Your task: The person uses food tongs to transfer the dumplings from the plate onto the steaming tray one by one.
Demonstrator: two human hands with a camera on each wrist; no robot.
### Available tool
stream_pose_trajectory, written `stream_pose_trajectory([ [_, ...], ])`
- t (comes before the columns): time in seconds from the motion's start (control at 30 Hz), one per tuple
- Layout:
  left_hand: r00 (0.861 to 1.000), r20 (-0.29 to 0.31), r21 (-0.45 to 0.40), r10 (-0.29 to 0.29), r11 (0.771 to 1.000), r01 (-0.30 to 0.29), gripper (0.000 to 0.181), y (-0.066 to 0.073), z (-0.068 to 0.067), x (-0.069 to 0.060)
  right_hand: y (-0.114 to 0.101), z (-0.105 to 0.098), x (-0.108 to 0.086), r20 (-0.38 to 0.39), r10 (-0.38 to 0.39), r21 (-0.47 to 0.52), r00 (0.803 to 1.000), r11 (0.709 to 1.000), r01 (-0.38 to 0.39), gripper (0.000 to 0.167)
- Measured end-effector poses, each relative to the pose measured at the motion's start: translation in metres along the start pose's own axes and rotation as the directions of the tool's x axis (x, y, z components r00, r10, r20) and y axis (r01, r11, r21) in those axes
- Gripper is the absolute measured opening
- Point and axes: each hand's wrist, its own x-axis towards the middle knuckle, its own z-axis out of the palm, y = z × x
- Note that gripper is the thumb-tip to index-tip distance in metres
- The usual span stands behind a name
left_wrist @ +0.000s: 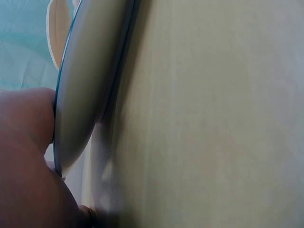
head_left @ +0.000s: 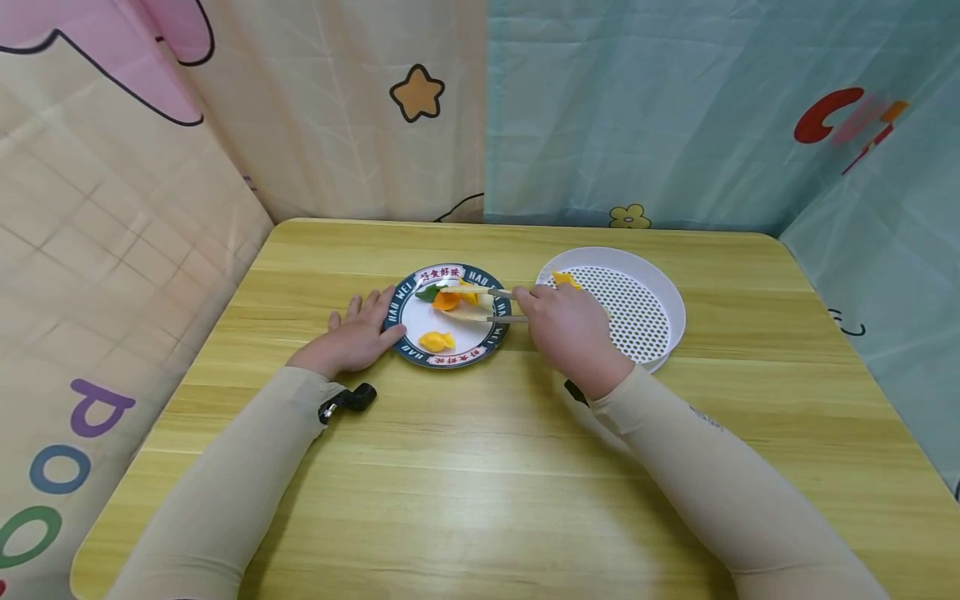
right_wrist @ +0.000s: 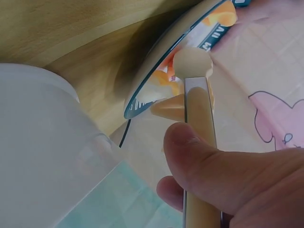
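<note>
Plate (head_left: 471, 338), probably stiff and slick, lies beside the left hand (head_left: 358, 337), fingers spread, thumb at its rim. Tongs (head_left: 501, 318), gripped by the right hand (head_left: 567, 329), straddle its orange piece (head_left: 446, 302), likely light and smooth, best pinched across the middle.

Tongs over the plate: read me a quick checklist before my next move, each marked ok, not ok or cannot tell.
1. Tongs held in your right hand: ok.
2. Left hand touching the plate at its rim: ok.
3. Tong tips beside the orange piece: ok in the head view.
4. Orange piece firmly pinched: cannot tell; the contact is too small to judge.
5. White tray beside the plate: ok, on the right.
6. Whole tray floor in sight from the head view: not ok, your right hand covers part of it.
</note>
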Motion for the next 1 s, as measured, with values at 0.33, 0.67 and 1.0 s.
stream_pose_trajectory([
  [0.33, 1.000, -0.002, -0.008, 0.001, 1.000, -0.001, 0.088, -0.001, 0.002, 0.003, 0.003, -0.002, -0.004, 0.007, 0.005, 0.047, 1.000, 0.999, -0.006, 0.039],
  [0.67, 1.000, 0.001, 0.006, 0.000, 1.000, 0.000, 0.086, 0.000, -0.001, 0.001, 0.003, -0.017, -0.017, 0.099, -0.010, 0.108, 0.995, 0.994, -0.001, 0.047],
  [1.0, 1.000, 0.004, -0.006, -0.013, 1.000, 0.013, 0.087, -0.002, 0.002, 0.003, -0.002, -0.008, -0.007, 0.130, -0.005, 0.148, 0.991, 0.989, -0.015, 0.047],
])
